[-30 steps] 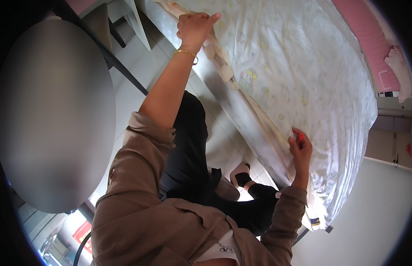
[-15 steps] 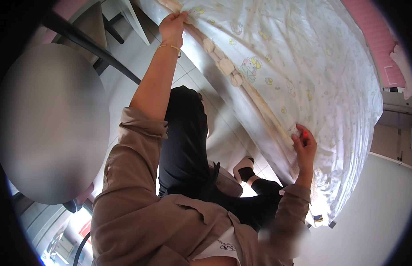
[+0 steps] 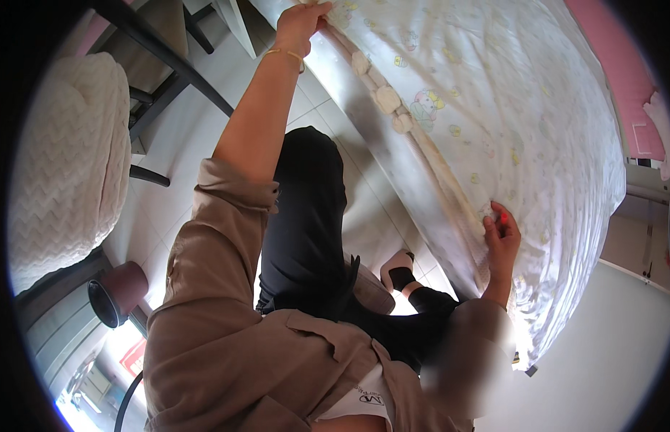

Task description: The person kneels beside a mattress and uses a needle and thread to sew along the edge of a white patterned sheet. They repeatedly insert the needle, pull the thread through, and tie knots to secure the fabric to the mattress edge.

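Note:
A white bedsheet (image 3: 479, 93) printed with small cartoon figures covers the bed and is wrinkled toward its right side. At the top of the view, my left hand (image 3: 300, 27) pinches the sheet near its long edge. My right hand (image 3: 501, 229) has its fingers closed on the sheet at the lower right. A bright red spot shows between those fingers; I cannot tell what it is. Between the two hands, a beige strip (image 3: 439, 162) with round pale puffs (image 3: 387, 99) lies along the near edge.
A cream quilted bundle (image 3: 68, 165) stands at the left beside dark chair legs (image 3: 180, 68). Below it is a brown bin (image 3: 120, 291). My knee (image 3: 306, 194) is beside the bed on a tiled floor (image 3: 184, 158). Pink fabric (image 3: 616, 57) borders the far side.
The view has shifted slightly, and the bed appears farther right. My left hand shows a little higher and to the right. Both hands keep their hold on the sheet.

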A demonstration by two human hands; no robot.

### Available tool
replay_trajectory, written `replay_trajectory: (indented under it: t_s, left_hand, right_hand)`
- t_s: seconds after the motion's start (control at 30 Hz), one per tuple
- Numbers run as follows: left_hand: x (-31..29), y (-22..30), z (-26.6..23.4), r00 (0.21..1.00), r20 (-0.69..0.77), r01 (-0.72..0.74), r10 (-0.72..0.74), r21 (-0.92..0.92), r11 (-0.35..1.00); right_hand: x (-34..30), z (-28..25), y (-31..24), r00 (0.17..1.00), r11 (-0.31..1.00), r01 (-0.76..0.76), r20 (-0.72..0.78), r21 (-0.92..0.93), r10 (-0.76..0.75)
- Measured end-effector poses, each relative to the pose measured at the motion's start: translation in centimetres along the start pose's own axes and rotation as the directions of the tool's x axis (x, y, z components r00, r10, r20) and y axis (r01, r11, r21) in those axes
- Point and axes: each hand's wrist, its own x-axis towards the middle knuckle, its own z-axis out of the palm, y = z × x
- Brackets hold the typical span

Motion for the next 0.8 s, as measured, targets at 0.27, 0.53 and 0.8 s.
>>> replay_trajectory:
  t_s: [0.27,0.53,0.8]
  left_hand:
    - [0.7,1.6,1.5,0.985,-0.095,-0.136,0.147,0.113,0.984]
    - [0.8,1.1,-0.2,0.693,-0.052,-0.516,0.719,0.661,0.545]
    - [0.8,-2.6,-0.9,0.746,-0.060,-0.440,0.663,0.702,0.559]
  right_hand:
    - [0.1,-0.3,0.5,1.000,1.000,0.015,0.016,0.004,-0.015]
    - [0.0,-0.4,0.0,1.000,1.000,0.000,0.002,0.012,0.000]
    - [0.0,0.0,-1.3,1.000,0.999,-0.026,0.014,0.032,0.025]
